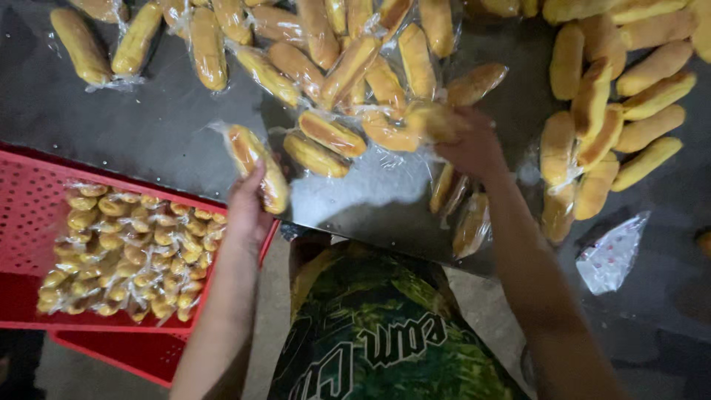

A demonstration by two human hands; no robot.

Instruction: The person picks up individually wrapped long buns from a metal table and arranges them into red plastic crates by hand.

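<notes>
Head view: I see both bare hands over the dark grey metal tabletop (148,126). Landmark is the red perforated plastic crate (29,215) at the tabletop's near left edge.

Left hand (248,211) sits just past the crate's far right corner, grip closed around the lower end of a golden oblong bun sealed in a clear plastic wrapper (255,163). The bun lies tilted on the tabletop, its upper end pointing away from the crate.

Right hand (474,148) is well to the right of the crate, fingers curled down onto another wrapped golden bun (433,122) at the near edge of the pile. Grip looks closed on it; the fingertips are blurred, so contact detail is unclear.

Heap of wrapped golden buns in clear film (333,59) spreads across the tabletop beyond the crate, up and right of it. Unwrapped golden finger buns (637,96) lie in loose rows at the far right, well apart from the crate. A few more wrapped buns (466,215) lie under the right forearm at the tabletop's near edge.

Inside the crate: flat packed layer of small wrapped buns (126,252), filling its right part, touching the right wall.

Crumpled clear wrapper with small red print (611,255) lies far right of the crate, near the tabletop's edge.
</notes>
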